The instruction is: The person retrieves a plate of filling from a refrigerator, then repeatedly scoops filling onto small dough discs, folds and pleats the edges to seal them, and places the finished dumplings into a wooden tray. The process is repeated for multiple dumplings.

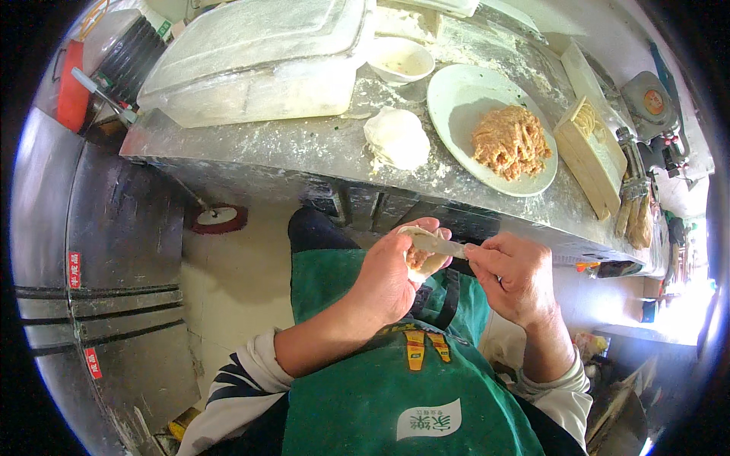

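Note:
My left hand [388, 276] cups a round dough wrapper [419, 276] with a lump of minced meat filling [418, 257] on it, in front of my green apron. In my right hand [510, 276], thumb and fingers pinch the end of a flat, pale spatula-like tool [438, 245], whose blade lies over the wrapper and filling. A large pale plate [456, 108] on the counter holds a mound of minced meat [509, 141]. Left of the plate, a white ball of dough or stacked wrappers [397, 138] sits on the floured surface.
The floury metal counter [256, 142] runs across in front of me. On it stand a lidded plastic bin [262, 85], a small white bowl [401, 60] and a wooden box [593, 159] with pale pieces inside. Steel cabinet doors [125, 228] are at the left, a scale [650, 105] at the far right.

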`<action>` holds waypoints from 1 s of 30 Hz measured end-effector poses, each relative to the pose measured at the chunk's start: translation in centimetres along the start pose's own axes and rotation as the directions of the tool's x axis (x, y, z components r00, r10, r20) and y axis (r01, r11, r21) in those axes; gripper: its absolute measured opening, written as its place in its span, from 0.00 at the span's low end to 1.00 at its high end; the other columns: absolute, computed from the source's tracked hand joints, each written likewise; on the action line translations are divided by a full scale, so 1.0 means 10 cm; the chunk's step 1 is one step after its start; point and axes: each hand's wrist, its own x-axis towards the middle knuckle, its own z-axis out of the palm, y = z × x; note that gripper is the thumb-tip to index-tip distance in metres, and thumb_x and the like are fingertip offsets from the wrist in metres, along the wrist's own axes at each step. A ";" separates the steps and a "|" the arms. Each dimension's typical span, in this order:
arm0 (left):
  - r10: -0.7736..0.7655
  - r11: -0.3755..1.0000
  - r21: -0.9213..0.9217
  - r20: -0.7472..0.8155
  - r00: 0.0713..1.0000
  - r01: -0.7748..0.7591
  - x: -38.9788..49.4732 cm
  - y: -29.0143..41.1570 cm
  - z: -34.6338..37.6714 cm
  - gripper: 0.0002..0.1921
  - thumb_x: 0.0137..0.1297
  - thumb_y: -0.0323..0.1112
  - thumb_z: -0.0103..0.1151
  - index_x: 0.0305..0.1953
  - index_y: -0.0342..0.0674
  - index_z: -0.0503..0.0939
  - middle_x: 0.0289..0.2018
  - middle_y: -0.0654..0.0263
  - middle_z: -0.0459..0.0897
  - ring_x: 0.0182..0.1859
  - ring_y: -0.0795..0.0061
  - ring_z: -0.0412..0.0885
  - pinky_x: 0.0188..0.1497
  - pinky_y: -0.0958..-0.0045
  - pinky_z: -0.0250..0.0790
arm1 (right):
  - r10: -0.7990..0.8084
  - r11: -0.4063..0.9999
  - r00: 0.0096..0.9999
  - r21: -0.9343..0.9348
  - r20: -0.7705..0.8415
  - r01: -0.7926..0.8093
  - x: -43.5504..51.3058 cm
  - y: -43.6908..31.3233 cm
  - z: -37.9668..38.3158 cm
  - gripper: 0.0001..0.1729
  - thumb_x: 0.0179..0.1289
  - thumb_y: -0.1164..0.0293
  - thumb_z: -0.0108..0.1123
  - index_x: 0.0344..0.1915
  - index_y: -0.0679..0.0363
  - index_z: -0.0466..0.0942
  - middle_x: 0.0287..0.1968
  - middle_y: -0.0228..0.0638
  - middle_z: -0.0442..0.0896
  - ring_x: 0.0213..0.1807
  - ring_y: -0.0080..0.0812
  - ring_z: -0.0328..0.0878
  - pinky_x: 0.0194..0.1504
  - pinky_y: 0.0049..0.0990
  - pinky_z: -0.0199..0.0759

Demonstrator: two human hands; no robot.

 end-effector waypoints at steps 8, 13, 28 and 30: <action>-0.038 0.992 -0.114 0.129 0.991 0.053 0.03 0.04 -0.05 0.21 0.77 0.41 0.42 0.59 0.34 0.76 0.54 0.53 0.82 0.61 0.55 0.80 0.66 0.53 0.72 | -0.053 0.999 0.998 0.010 -0.022 0.053 -0.03 0.01 0.02 0.12 0.53 0.74 0.72 0.39 0.51 0.89 0.31 0.29 0.86 0.25 0.36 0.82 0.26 0.35 0.73; -0.038 0.989 -0.140 0.086 0.996 0.050 0.03 0.06 -0.03 0.23 0.79 0.44 0.38 0.58 0.34 0.76 0.53 0.52 0.83 0.59 0.52 0.81 0.66 0.53 0.72 | -0.090 0.994 0.996 0.067 -0.014 0.091 -0.08 0.04 0.06 0.12 0.54 0.76 0.70 0.40 0.53 0.88 0.31 0.31 0.86 0.25 0.37 0.82 0.27 0.34 0.74; 0.013 0.987 -0.156 0.235 0.972 0.025 -0.03 0.34 -0.11 0.31 0.77 0.57 0.42 0.62 0.34 0.73 0.58 0.44 0.81 0.62 0.41 0.79 0.68 0.47 0.71 | 0.181 0.974 0.945 -0.080 -0.273 -0.210 0.38 0.42 -0.05 0.06 0.64 0.75 0.65 0.41 0.57 0.83 0.30 0.40 0.86 0.32 0.45 0.87 0.34 0.37 0.78; 0.010 0.995 -0.099 0.157 0.988 0.006 -0.02 0.37 -0.12 0.29 0.76 0.55 0.45 0.63 0.35 0.73 0.59 0.45 0.81 0.62 0.42 0.80 0.67 0.48 0.73 | 0.114 0.964 0.941 -0.193 -0.319 -0.182 0.39 0.54 0.05 0.06 0.63 0.75 0.67 0.40 0.56 0.84 0.35 0.38 0.87 0.34 0.44 0.87 0.35 0.37 0.79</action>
